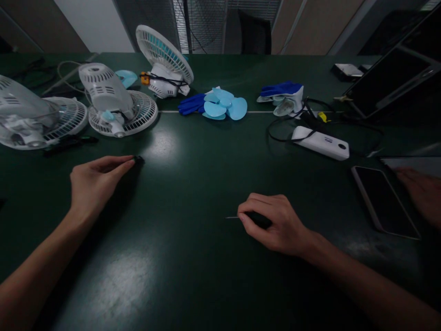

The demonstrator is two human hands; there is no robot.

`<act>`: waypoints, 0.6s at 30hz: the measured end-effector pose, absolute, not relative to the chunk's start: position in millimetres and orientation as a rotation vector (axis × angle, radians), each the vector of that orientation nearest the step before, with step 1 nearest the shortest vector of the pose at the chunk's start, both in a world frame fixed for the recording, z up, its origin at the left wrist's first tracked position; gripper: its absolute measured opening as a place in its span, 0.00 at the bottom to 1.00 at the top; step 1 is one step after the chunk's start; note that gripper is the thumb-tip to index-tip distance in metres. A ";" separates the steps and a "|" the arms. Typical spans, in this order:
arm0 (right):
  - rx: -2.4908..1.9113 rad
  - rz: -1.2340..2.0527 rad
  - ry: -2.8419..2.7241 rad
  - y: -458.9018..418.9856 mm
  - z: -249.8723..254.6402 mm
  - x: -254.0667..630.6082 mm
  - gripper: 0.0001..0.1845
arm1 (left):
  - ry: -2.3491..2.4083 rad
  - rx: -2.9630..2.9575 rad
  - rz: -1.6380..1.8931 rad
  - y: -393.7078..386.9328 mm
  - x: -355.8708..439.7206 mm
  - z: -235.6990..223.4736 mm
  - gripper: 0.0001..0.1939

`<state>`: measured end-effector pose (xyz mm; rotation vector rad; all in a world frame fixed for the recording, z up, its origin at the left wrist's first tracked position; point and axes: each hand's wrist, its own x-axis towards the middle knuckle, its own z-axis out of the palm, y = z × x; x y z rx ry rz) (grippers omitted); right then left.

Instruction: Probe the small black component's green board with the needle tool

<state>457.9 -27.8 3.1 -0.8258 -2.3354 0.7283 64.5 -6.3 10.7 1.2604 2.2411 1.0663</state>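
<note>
My left hand pinches a small dark piece between thumb and fingertips, just above or on the green table; its kind is too small and dark to make out. Closed around a screwdriver, my right hand rests low over the table's middle right. The thin metal shaft points left, and part of the black handle shows between thumb and fingers. Beyond my left hand lie two white fan heads with their grilles face down.
Farther back are an upright white fan, light blue fan blades, and blue-and-white gloves. At right are a white power strip with cables, a phone, another person's hand and a dark monitor-like panel.
</note>
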 end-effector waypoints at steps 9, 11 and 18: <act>-0.828 0.751 -2.347 -26.1 2.0 458.0 0.05 | 2.118 1.039 1.172 8.9 46.2 0.8 0.24; -0.824 0.743 -2.346 -26.2 2.1 457.9 0.05 | 2.166 1.107 1.129 7.2 46.4 3.5 0.23; -0.825 0.748 -2.362 -27.5 0.8 459.5 0.07 | 2.203 1.134 1.115 12.1 49.7 9.9 0.23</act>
